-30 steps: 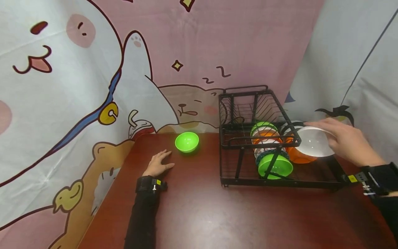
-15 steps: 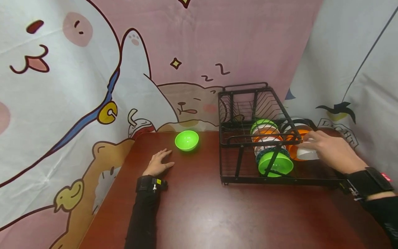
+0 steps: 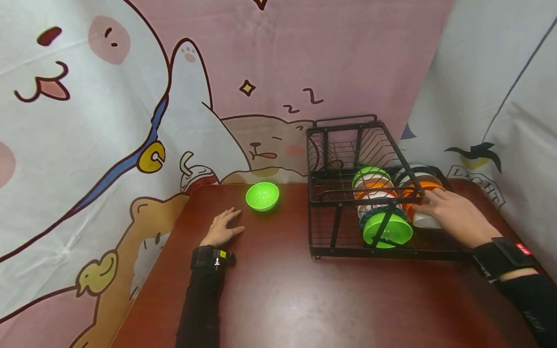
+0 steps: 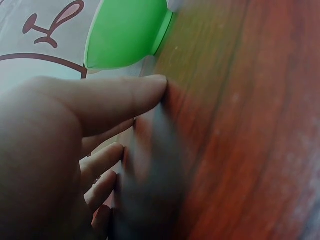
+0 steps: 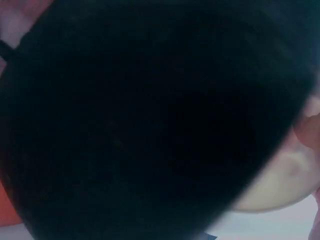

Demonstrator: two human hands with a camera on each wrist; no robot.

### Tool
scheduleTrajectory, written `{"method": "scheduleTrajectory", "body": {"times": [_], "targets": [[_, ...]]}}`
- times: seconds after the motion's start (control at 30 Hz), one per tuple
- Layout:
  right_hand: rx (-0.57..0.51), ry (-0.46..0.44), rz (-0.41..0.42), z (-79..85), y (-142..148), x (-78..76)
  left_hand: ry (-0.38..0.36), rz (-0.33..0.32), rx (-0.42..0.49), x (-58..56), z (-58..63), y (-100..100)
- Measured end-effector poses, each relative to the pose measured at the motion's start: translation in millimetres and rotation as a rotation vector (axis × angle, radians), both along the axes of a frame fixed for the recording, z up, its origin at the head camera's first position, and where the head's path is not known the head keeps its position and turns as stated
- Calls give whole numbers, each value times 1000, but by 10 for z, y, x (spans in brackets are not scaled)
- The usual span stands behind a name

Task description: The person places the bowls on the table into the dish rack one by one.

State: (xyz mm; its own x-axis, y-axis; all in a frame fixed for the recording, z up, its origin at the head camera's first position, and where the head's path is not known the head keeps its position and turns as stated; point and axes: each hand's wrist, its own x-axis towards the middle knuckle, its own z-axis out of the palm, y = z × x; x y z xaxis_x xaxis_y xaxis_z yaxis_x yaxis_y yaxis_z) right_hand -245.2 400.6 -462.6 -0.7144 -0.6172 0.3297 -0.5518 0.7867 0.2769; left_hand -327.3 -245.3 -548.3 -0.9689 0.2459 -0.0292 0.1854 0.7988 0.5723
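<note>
My left hand (image 3: 220, 231) rests on the table with its fingers spread, just in front of a bright green bowl (image 3: 262, 196). In the left wrist view the thumb (image 4: 125, 100) touches the wood below that green bowl (image 4: 127, 35). At the right, my right hand (image 3: 459, 217) pinches a white bowl (image 3: 425, 221) on the lower tier of a black wire dish rack (image 3: 365, 200). The white bowl stands tilted on its side, in front of an orange bowl (image 3: 428, 182). A blurred dark shape hides most of the right wrist view; a pale bowl part (image 5: 285, 187) shows beside it.
Left of the white bowl stands a row of tilted bowls, with a green bowl (image 3: 387, 231) in front and white, orange and patterned ones behind. The rack's upper tier overhangs this row. A printed cloth (image 3: 348, 58) hangs behind the reddish-brown table (image 3: 278, 290).
My right hand has brought the white bowl left and down from the rack's right side into the lower tier, against the orange bowl. My left hand and the lone green bowl stay put.
</note>
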Motion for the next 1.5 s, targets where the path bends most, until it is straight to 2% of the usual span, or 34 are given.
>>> {"method": "scheduleTrajectory", "body": {"times": [0.2, 0.37, 0.5, 0.7, 0.93, 1.0, 1.1, 1.23, 1.37, 1.5], "targets": [[-33, -3, 10, -89, 13, -24, -1, 8, -4, -4, 39, 11], [-44, -46, -35, -104, 29, -18, -4, 1, 5, -12, -15, -21], [-94, -54, -38, -99, 22, -11, -14, 2, 14, -37, -65, -52], [-153, -65, -65, 7, 44, 69, -10, 3, 10, -15, -43, -16], [-181, -101, -151, 127, 43, 132, 25, 3, -16, 3, 11, 11], [-184, -117, -165, 129, 46, 141, 21, 20, -31, 0, 25, 28], [-188, -128, -168, 119, 59, 143, 16, 80, -34, -30, 57, 97], [-219, -137, -190, 134, 76, 154, 25, 192, 81, -112, 141, 270], [-266, -144, -229, 162, 72, 180, -16, 250, 248, -224, 193, 490], [-296, -144, -231, 126, 60, 202, -54, 293, 311, -321, 165, 700]]}}
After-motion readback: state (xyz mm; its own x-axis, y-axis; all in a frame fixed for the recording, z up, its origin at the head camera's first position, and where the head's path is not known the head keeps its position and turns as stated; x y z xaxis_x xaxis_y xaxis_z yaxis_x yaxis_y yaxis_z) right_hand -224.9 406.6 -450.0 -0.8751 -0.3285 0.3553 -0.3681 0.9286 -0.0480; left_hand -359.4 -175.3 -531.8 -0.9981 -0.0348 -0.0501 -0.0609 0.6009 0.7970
